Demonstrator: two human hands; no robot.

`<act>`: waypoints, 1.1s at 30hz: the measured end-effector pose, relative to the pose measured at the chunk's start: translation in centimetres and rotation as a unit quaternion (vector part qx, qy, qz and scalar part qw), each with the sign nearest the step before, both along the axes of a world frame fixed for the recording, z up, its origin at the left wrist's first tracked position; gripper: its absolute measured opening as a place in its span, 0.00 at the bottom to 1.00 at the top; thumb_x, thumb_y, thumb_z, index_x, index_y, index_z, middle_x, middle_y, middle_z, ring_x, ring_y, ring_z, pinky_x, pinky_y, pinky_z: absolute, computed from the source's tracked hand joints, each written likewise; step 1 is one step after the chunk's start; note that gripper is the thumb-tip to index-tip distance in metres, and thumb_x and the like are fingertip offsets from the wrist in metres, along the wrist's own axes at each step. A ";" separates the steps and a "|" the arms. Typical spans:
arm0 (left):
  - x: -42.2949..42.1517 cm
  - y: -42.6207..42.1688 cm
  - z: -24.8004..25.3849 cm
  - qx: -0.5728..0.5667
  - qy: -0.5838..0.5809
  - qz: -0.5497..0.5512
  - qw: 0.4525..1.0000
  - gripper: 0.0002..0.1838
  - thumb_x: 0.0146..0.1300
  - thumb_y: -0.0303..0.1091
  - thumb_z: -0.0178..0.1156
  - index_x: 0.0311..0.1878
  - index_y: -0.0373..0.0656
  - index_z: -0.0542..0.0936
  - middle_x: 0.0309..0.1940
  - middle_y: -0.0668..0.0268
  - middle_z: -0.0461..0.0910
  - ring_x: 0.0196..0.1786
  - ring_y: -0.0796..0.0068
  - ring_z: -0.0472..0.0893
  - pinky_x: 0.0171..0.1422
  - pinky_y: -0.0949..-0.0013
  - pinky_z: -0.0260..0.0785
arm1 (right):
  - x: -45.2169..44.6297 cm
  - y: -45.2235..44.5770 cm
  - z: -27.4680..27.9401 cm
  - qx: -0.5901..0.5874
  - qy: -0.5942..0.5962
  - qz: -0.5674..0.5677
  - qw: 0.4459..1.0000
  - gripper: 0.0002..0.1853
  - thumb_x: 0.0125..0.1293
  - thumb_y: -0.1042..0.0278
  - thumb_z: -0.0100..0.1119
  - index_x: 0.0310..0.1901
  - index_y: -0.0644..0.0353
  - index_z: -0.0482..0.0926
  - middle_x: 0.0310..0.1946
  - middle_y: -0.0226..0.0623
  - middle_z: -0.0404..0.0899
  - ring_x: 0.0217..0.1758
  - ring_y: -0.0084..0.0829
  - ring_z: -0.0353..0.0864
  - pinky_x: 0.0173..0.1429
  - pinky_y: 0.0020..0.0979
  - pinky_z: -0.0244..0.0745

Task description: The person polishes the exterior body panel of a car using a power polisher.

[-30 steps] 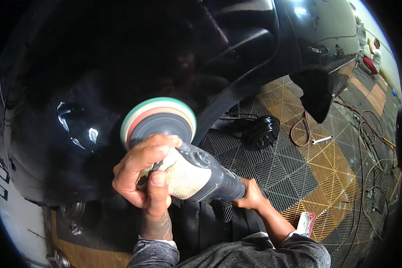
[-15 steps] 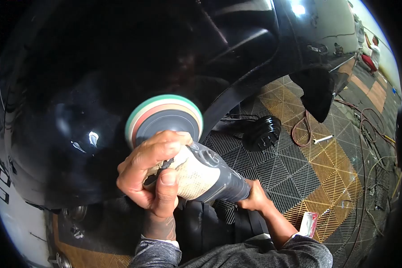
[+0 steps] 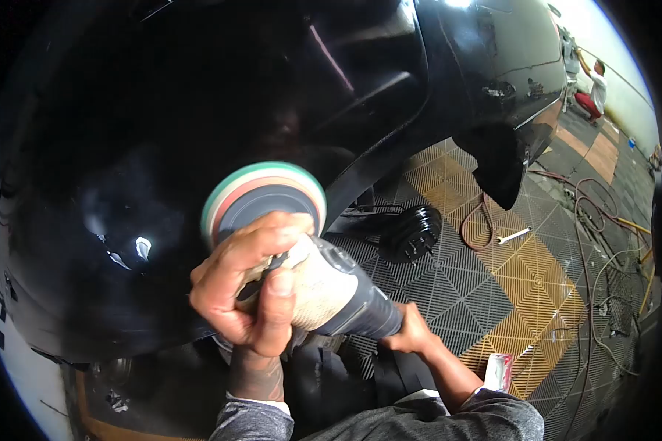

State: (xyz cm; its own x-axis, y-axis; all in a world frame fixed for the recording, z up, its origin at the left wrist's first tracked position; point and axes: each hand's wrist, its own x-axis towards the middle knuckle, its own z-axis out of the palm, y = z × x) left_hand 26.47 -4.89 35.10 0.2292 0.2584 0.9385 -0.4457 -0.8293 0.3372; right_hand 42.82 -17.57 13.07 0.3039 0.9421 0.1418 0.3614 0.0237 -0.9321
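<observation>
A polishing machine (image 3: 327, 290) with a cloth-wrapped head lies across the middle of the view. Its round pad (image 3: 266, 198), green-edged with pale and red layers, is against the glossy black car panel (image 3: 198, 95). My left hand (image 3: 250, 283) is wrapped round the front of the machine, just behind the pad. Round the rear end of the handle my right hand (image 3: 408, 328) is closed. White smears of paste (image 3: 143, 248) show on the panel left of the pad.
Black and yellow grid tiles (image 3: 537, 283) cover the floor at the right, with a wrench (image 3: 514, 235), hoses (image 3: 585, 202) and a red-and-white packet (image 3: 499, 371). A black part (image 3: 412, 234) lies under the wheel arch. Another person (image 3: 594, 90) squats far right.
The pad first shifted right over the panel, then slightly back left. The paste smear at the upper left has faded. The view has turned a little, moving the floor and far person left.
</observation>
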 end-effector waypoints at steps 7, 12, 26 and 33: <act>2.7 0.0 2.4 0.058 0.025 0.011 0.998 0.14 0.61 0.30 0.58 0.45 0.31 0.84 0.40 0.51 0.88 0.44 0.61 0.88 0.56 0.60 0.79 | 1.3 -1.2 0.6 -0.013 -0.005 -0.037 0.999 0.23 0.42 0.66 0.72 0.41 0.71 0.82 0.32 0.46 0.86 0.37 0.27 0.87 0.45 0.34 0.81; 7.8 -1.2 4.7 0.070 0.010 -0.057 0.996 0.09 0.61 0.25 0.63 0.43 0.31 0.85 0.33 0.57 0.88 0.37 0.69 0.89 0.46 0.69 0.79 | 3.2 -2.8 1.2 0.012 0.021 -0.114 0.993 0.18 0.44 0.67 0.72 0.36 0.68 0.82 0.31 0.38 0.85 0.35 0.25 0.82 0.43 0.33 0.79; 4.6 0.6 6.1 0.053 -0.011 -0.080 0.995 0.09 0.61 0.25 0.62 0.42 0.30 0.84 0.30 0.59 0.87 0.31 0.74 0.87 0.39 0.71 0.78 | 0.0 -1.4 2.6 0.071 0.111 -0.115 0.985 0.14 0.47 0.72 0.71 0.36 0.64 0.80 0.29 0.29 0.81 0.32 0.24 0.78 0.40 0.31 0.76; 0.4 1.8 6.5 0.084 0.004 -0.027 0.996 0.12 0.57 0.26 0.69 0.44 0.32 0.84 0.31 0.61 0.86 0.34 0.74 0.87 0.43 0.71 0.78 | -2.7 1.3 3.2 0.086 0.101 -0.063 0.989 0.13 0.46 0.72 0.71 0.35 0.66 0.82 0.29 0.31 0.83 0.32 0.22 0.79 0.38 0.30 0.76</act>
State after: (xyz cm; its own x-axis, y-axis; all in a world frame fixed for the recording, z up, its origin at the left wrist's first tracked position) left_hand 26.87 -3.08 41.63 0.2461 0.0854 0.9655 -0.4882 -0.8496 0.1996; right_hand 40.16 -16.26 16.30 0.4552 0.8622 0.2223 0.1792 0.1558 -0.9714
